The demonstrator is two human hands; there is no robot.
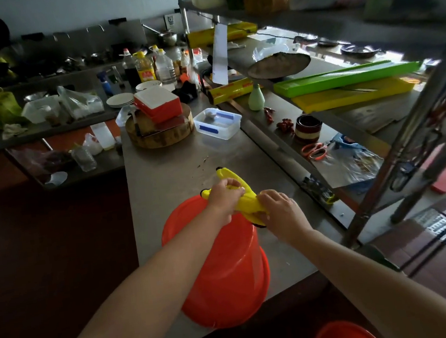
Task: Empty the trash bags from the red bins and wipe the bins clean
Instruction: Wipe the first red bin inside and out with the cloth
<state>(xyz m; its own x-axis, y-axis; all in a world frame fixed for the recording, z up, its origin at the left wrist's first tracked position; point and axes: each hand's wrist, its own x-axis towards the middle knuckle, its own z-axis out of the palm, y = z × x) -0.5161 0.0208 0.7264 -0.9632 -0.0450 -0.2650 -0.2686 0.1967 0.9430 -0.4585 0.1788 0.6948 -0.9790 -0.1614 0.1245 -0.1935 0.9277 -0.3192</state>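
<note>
A red bin (222, 274) lies tipped on the steel counter (178, 174), its mouth turned away from me. Over its rim I hold a yellow cloth (243, 197) with dark edging in both hands. My left hand (223, 196) grips the cloth's upper part, fingers curled round it. My right hand (279, 212) pinches its lower end against the bin's rim. A second red bin (343, 335) shows at the bottom edge, below the counter. No trash bag is visible in either bin.
Further along the counter are a round wooden chopping block (160, 132) with a red box (157, 104) on it, a clear plastic container (218, 123), bottles (145, 66) and plates. A metal rack (383, 167) with green and yellow boxes stands to the right.
</note>
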